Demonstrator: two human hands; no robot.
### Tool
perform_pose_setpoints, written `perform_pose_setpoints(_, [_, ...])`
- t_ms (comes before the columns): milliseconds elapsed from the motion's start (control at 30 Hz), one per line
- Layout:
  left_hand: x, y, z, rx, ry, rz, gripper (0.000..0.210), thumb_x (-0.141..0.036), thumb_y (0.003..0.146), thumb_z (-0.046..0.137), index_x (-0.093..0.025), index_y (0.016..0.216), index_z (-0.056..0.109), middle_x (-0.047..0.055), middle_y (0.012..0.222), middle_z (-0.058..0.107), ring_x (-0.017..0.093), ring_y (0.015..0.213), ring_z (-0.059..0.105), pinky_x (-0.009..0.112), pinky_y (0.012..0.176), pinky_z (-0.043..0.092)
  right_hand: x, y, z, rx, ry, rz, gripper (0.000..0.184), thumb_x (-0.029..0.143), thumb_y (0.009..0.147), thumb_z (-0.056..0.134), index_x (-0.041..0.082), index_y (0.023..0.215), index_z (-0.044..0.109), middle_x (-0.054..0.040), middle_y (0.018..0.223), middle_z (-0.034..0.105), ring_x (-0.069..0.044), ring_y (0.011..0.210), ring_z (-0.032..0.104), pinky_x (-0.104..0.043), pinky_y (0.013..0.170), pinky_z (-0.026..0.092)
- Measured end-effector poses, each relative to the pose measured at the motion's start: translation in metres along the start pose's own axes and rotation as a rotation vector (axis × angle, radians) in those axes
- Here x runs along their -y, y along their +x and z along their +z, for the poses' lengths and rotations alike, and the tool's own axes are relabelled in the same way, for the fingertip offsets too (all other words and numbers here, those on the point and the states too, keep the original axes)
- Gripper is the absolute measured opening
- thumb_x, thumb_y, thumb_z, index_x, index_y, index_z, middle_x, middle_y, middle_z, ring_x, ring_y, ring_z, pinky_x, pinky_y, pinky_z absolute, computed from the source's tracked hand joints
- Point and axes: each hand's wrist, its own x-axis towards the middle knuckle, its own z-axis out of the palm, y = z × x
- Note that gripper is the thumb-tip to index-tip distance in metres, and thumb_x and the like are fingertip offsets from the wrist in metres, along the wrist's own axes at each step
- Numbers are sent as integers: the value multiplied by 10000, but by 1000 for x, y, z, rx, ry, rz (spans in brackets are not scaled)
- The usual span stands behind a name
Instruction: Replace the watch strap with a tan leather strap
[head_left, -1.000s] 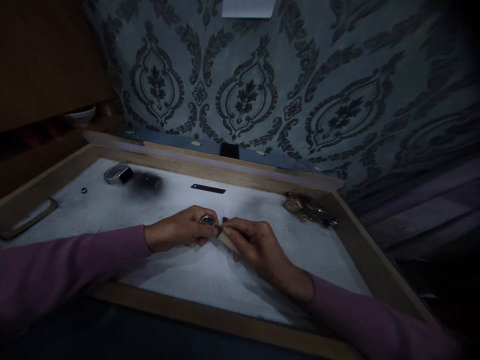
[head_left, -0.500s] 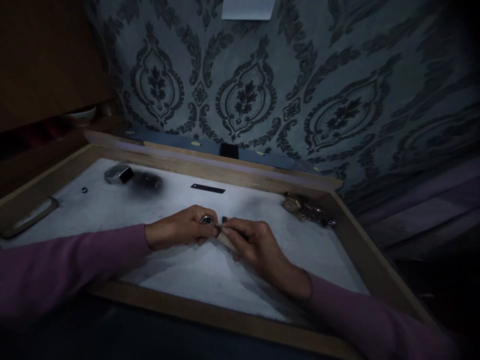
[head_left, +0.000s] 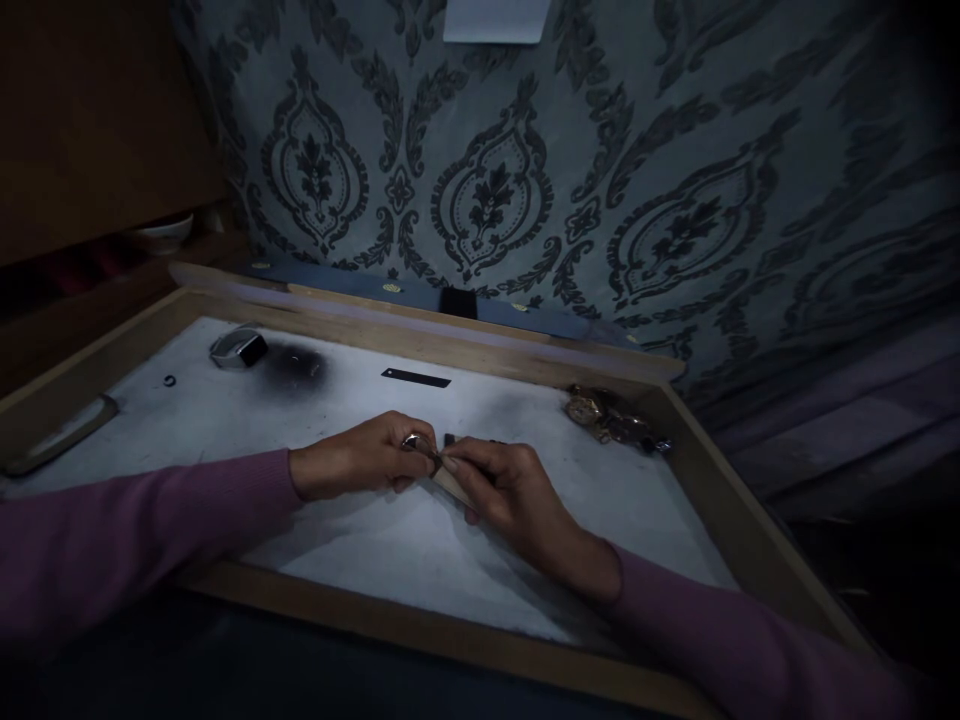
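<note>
My left hand (head_left: 382, 452) is closed round a small round shiny thing that looks like a wristwatch (head_left: 412, 443), its case showing between thumb and fingers. Against the watch's right edge, my right hand (head_left: 502, 485) is in a pinch, thumb and forefinger pressed together. A pale strip (head_left: 448, 484) runs from between the hands under the right thumb; I cannot tell whether it is the watch's strap. Just above the right forefinger a short dark end (head_left: 449, 439) sticks out. What the right fingertips pinch is too small and dark to make out. Both hands are over the white surface.
A wooden-rimmed tray (head_left: 375, 615) surrounds the white surface (head_left: 360, 540). On it lie a silver watch with a square face (head_left: 241, 349), a small dark ring (head_left: 169, 381), a black flat strip (head_left: 415, 378), an olive looped band (head_left: 64, 437) and a heap of metal watches (head_left: 611, 415).
The watch has turned slightly in my left hand, so its face catches the light differently. Both hands stay almost in the same place.
</note>
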Motion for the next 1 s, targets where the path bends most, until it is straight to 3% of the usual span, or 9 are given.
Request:
perform_pose_setpoints(533, [-2, -1, 0, -20, -46, -31, 149, -308, 745, 586, -168, 732, 534, -83, 475, 439, 57, 402, 322, 197, 388, 210, 0, 2, -2, 9, -12, -6, 248, 191, 923, 495, 128, 882, 731, 23, 504, 594, -107, 446, 578, -210, 476, 430])
perform_pose_setpoints(1000, [-3, -1, 0, -27, -46, -55, 149, -307, 747, 587, -177, 726, 519, -85, 473, 438, 54, 396, 313, 200, 383, 202, 0, 1, -3, 19, -21, -11, 258, 197, 925, 495, 121, 880, 737, 14, 500, 613, -106, 455, 587, -213, 490, 437])
